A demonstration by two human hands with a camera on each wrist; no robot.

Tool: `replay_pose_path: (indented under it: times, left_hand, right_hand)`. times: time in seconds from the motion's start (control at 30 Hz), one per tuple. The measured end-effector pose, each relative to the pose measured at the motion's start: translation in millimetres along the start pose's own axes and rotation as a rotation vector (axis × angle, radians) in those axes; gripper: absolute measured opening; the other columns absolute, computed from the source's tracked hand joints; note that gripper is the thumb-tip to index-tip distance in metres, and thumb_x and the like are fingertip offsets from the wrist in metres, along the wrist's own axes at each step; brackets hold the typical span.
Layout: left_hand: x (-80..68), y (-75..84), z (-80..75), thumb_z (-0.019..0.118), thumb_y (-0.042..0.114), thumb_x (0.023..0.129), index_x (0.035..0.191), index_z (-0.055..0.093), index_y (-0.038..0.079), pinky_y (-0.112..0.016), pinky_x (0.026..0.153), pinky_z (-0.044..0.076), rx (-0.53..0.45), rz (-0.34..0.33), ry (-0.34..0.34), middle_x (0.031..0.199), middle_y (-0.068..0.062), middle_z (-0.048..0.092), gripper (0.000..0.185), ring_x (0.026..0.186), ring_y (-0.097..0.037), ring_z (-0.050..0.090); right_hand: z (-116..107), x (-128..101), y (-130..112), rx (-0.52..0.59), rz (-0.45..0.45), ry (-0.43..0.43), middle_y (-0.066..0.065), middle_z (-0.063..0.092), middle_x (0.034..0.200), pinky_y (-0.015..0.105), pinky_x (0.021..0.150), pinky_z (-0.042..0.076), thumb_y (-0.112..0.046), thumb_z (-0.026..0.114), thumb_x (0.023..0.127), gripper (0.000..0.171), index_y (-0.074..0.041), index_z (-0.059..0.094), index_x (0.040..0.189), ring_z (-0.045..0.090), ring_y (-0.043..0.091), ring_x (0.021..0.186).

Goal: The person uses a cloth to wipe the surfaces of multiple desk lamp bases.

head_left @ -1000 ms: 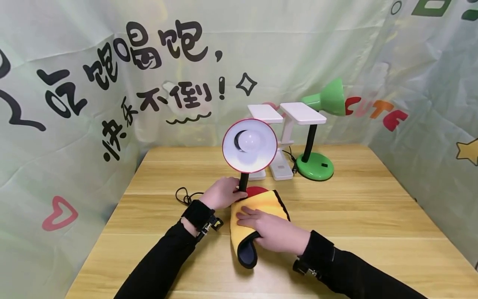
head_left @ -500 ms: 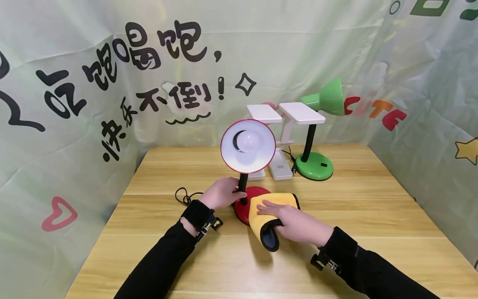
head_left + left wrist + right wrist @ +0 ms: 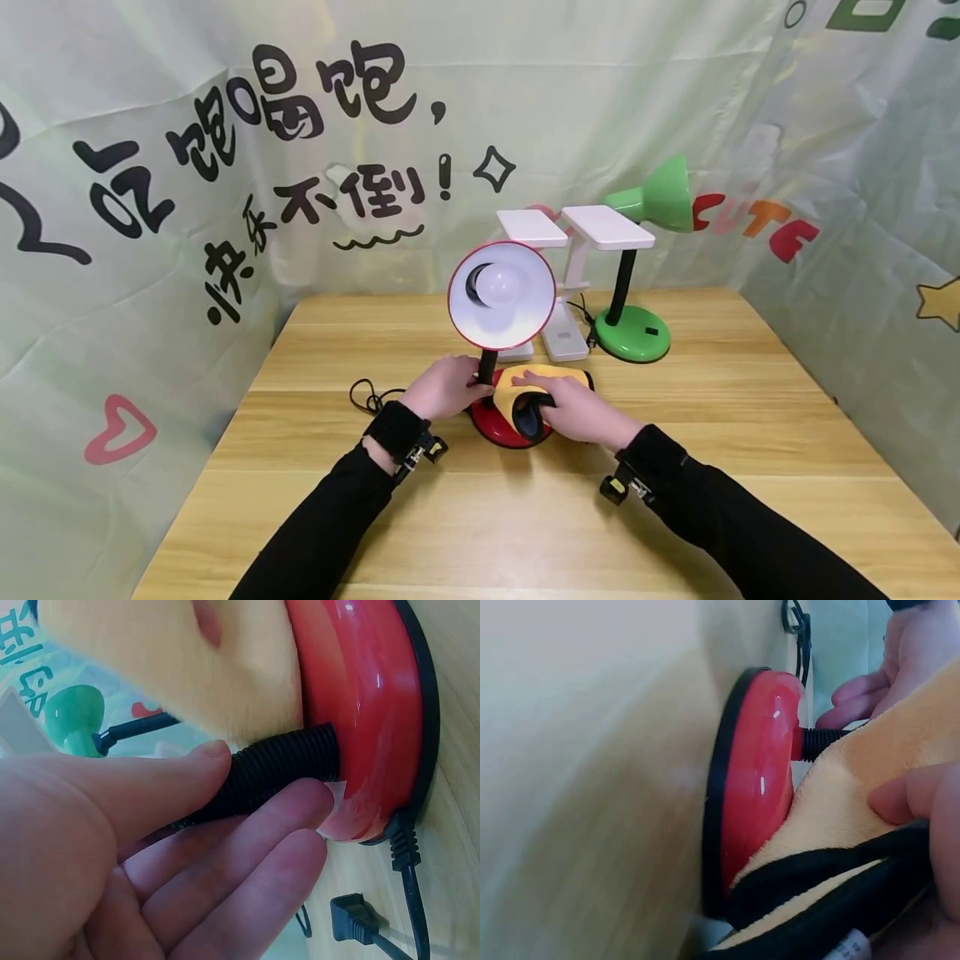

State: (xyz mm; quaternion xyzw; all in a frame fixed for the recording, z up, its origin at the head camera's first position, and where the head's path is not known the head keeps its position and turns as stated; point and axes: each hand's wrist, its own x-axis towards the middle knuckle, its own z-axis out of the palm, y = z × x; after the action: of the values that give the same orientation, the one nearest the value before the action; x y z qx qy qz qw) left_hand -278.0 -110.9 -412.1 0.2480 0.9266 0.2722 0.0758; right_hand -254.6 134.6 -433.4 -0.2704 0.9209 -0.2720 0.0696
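Observation:
A red desk lamp [image 3: 500, 329] stands with its white-lined shade facing me. My left hand [image 3: 442, 389] holds its black ribbed neck [image 3: 292, 761] low down, with thumb on one side and fingers on the other. My right hand [image 3: 585, 410] grips a folded yellow cloth [image 3: 855, 780] with black edging and lays it against the right part of the red base [image 3: 360, 705]. One fold of the cloth shows its dark inner side. Part of the base is hidden under the cloth.
Behind the red lamp stand two white desk lamps [image 3: 609, 227] and a green desk lamp [image 3: 633, 333]. A black power cord [image 3: 367, 398] lies coiled to the left on the wooden table [image 3: 450, 533]. A printed curtain [image 3: 420, 233] hangs round the back and sides.
My right hand has slid the cloth from the front of the base to the right, then back and slightly left over it. The left hand keeps its hold on the neck.

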Motion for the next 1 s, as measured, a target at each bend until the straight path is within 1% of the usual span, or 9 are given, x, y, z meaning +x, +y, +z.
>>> replay_pose_path:
  times: [0.03, 0.17, 0.3, 0.43, 0.5, 0.67, 0.77, 0.9, 1.0]
  left_hand:
    - [0.0, 0.2, -0.2, 0.069, 0.029, 0.098, 0.097, 0.067, 0.011, -0.024, 0.050, 0.034, 0.000, 0.002, -0.001, 0.069, 0.003, 0.058, 0.017, 0.053, -0.010, 0.048]
    - [0.3, -0.1, -0.6, 0.068, 0.026, 0.099, 0.100, 0.067, 0.011, -0.024, 0.050, 0.034, 0.009, -0.001, -0.005, 0.072, 0.002, 0.062, 0.016, 0.053, -0.009, 0.047]
    - [0.5, -1.1, -0.8, 0.069, 0.026, 0.098, 0.102, 0.067, 0.010, -0.023, 0.050, 0.035, 0.015, -0.005, -0.004, 0.073, 0.002, 0.063, 0.016, 0.054, -0.009, 0.048]
    - [1.0, -2.2, 0.7, 0.069, 0.027, 0.098, 0.101, 0.067, 0.011, -0.023, 0.050, 0.036, 0.001, -0.008, -0.008, 0.071, 0.002, 0.061, 0.017, 0.054, -0.009, 0.049]
    - [1.4, -2.4, 1.8, 0.069, 0.028, 0.098, 0.101, 0.066, 0.011, -0.023, 0.051, 0.036, -0.007, -0.014, -0.012, 0.071, 0.003, 0.061, 0.017, 0.054, -0.009, 0.049]
    - [2.2, -1.8, 3.2, 0.069, 0.028, 0.098, 0.098, 0.065, 0.012, -0.023, 0.051, 0.037, -0.023, -0.019, -0.016, 0.073, 0.002, 0.062, 0.016, 0.055, -0.010, 0.050]
    - [2.4, -1.6, 3.3, 0.069, 0.028, 0.098, 0.096, 0.065, 0.012, -0.024, 0.051, 0.036, -0.030, -0.017, -0.017, 0.071, 0.002, 0.060, 0.017, 0.055, -0.010, 0.050]
    - [2.2, -1.2, 3.3, 0.068, 0.029, 0.098, 0.096, 0.064, 0.012, -0.024, 0.051, 0.037, -0.027, -0.020, -0.019, 0.072, 0.002, 0.058, 0.018, 0.056, -0.010, 0.051]
    - [1.2, -0.4, 2.6, 0.068, 0.029, 0.098, 0.097, 0.064, 0.012, -0.024, 0.052, 0.038, -0.015, -0.015, -0.010, 0.073, 0.002, 0.059, 0.018, 0.057, -0.011, 0.052]
  right_hand:
    - [0.1, 4.2, 1.0, 0.013, 0.007, 0.010, 0.014, 0.053, 0.151, 0.031, 0.069, 0.047, 0.003, 0.053, 0.091, 0.057, -0.013, 0.056, 0.145, 0.061, 0.029, 0.098]
    - [0.5, 19.8, 4.9, 0.096, -0.003, 0.037, 0.009, 0.060, 0.144, 0.043, 0.092, 0.053, -0.006, 0.056, 0.098, 0.045, -0.013, 0.058, 0.142, 0.058, 0.027, 0.122]
    - [1.2, 32.5, 14.0, 0.190, -0.037, 0.013, 0.010, 0.055, 0.149, 0.051, 0.111, 0.044, -0.028, 0.059, 0.103, 0.039, -0.015, 0.061, 0.139, 0.049, 0.029, 0.140]
    - [0.2, 34.0, 21.7, 0.227, -0.058, -0.016, 0.011, 0.050, 0.154, 0.053, 0.114, 0.040, -0.032, 0.059, 0.103, 0.040, -0.017, 0.062, 0.139, 0.044, 0.031, 0.145]
    - [-1.3, 29.7, 21.8, 0.217, -0.053, -0.033, 0.011, 0.050, 0.154, 0.052, 0.114, 0.040, -0.025, 0.057, 0.103, 0.040, -0.015, 0.060, 0.141, 0.044, 0.031, 0.144]
    - [-6.8, 12.9, 18.5, 0.167, -0.035, -0.080, 0.008, 0.056, 0.148, 0.036, 0.093, 0.048, -0.009, 0.052, 0.098, 0.045, -0.012, 0.057, 0.143, 0.056, 0.022, 0.118]
    - [-9.3, 0.7, 16.2, 0.159, -0.046, -0.116, 0.004, 0.061, 0.142, 0.029, 0.084, 0.046, -0.020, 0.053, 0.103, 0.039, -0.014, 0.060, 0.141, 0.058, 0.020, 0.101]
    - [-8.2, -17.3, 10.3, 0.177, -0.071, -0.176, -0.002, 0.060, 0.144, 0.031, 0.099, 0.048, -0.041, 0.052, 0.105, 0.042, -0.020, 0.061, 0.140, 0.060, 0.016, 0.121]
    - [-3.0, -26.4, 2.9, 0.197, -0.103, -0.208, -0.006, 0.058, 0.146, 0.038, 0.112, 0.043, -0.043, 0.051, 0.105, 0.043, -0.022, 0.061, 0.141, 0.049, 0.016, 0.140]
